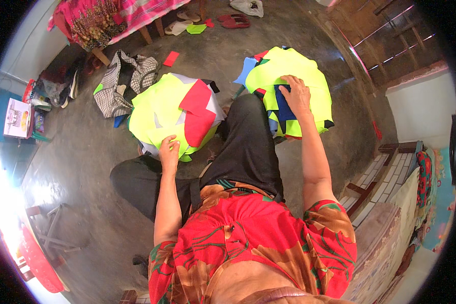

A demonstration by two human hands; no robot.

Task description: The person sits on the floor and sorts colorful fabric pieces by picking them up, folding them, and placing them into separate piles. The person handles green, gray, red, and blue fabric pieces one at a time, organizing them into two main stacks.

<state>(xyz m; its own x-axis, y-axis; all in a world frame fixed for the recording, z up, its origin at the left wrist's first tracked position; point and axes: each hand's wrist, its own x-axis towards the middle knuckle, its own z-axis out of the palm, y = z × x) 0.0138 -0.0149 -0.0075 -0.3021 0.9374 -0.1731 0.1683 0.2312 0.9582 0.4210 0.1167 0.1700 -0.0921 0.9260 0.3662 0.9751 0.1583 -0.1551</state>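
Observation:
Two heaps of flat fabric pieces stand before me. Over the left heap (154, 110), mostly neon yellow with grey pieces, lies a red fabric piece (198, 127). My left hand (170, 154) is at this heap's near edge, its thumb and fingers slightly apart and nothing visible between them. Farther right, neon yellow cloth covers most of the right heap (307, 72). My right hand (298, 95) rests over it, fingertips at the top of a navy blue fabric piece (285, 108); whether they pinch it is unclear. A light blue fabric piece (246, 70) sticks out on the left side.
A checked cloth bag (112, 91) sits on the concrete floor beside the left heap. Near it lies a red scrap (171, 59). Red shoes (233, 21) and a white plastic bag (250, 7) are farther off. A tiled ledge (380, 171) runs along my right.

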